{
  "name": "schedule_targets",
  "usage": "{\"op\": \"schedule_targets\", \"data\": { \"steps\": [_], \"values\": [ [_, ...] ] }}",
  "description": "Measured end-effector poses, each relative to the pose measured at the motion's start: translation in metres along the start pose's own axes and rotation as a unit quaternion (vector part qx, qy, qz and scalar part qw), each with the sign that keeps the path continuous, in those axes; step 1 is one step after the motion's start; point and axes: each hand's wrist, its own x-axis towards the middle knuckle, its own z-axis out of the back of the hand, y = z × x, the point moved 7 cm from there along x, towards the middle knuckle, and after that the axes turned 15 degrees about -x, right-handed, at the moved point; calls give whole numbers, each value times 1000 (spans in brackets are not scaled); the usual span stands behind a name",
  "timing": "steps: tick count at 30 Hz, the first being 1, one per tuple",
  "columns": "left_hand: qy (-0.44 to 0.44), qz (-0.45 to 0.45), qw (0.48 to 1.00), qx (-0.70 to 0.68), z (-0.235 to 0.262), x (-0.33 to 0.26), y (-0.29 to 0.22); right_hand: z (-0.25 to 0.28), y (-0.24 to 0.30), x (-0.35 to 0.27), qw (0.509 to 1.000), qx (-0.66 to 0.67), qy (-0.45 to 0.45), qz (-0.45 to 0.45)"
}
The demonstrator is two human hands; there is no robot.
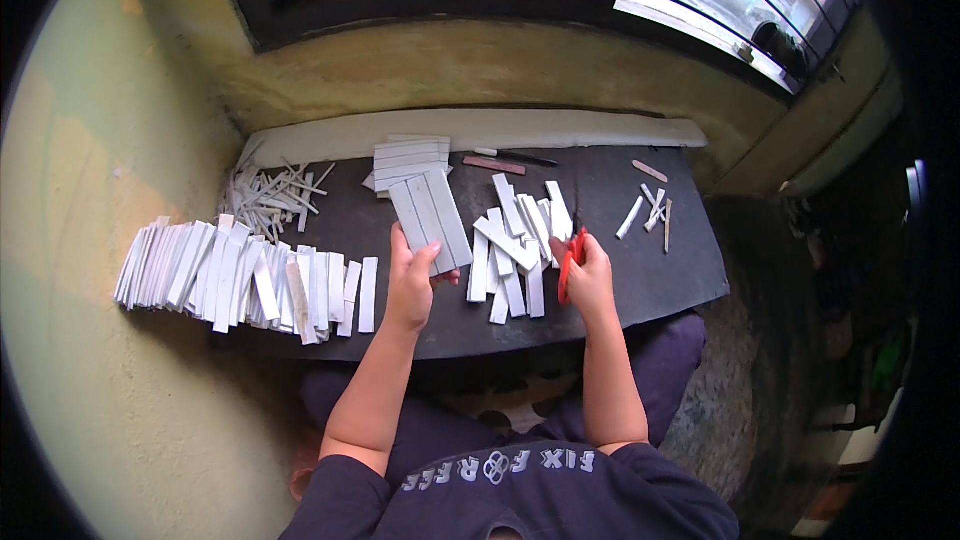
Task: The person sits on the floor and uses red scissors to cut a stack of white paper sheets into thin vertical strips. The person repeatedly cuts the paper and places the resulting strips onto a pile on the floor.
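Observation:
My left hand (411,283) grips a white lined sheet (430,215) by its lower end, thumb on top and fingers beneath. The sheet is tilted over the dark tabletop and carries long dark lines. In my right hand (592,280) is a pair of scissors (566,275) with orange-red handles, its dark blades pointing away from me. The scissors are apart from the sheet; how far the blades are spread is hard to make out. Between my hands lies a loose heap of white strips (513,258). Behind the held sheet rests a stack of similar lined sheets (412,152).
A long row of white strips (225,275) stands packed along the left, with thin offcuts (280,190) behind it. A dark pen (520,157), a reddish flat stick (494,165) and a few small pieces (655,205) lie on the black table (640,280). A white board (560,128) lines its back edge.

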Motion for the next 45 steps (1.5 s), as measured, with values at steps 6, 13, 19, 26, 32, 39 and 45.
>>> {"op": "schedule_targets", "data": {
  "steps": [6, 13, 19, 26, 32, 39, 45],
  "values": [
    [5, -63, 998, -15, -5, -9, -21, -17, 37, -49, 976, 51, 211, 24],
    [24, -130, 991, -15, -7, -15, -35, -51, 82, -98, 923, -12, 354, 147],
    [-16, -143, 989, 33, 1, -20, -37, -64, 92, -99, 910, -29, 374, 176],
    [27, -174, 980, 88, 4, -22, -39, -75, 92, -103, 902, 23, 404, 150],
    [20, -121, 990, 74, 0, -23, -38, -77, 92, -101, 904, 36, 411, 108],
    [37, -152, 984, 84, 3, -19, -30, -81, 89, -98, 906, 55, 402, 122],
    [24, -135, 986, 92, 8, -15, -26, -81, 89, -98, 902, 70, 411, 108]
  ]
}}
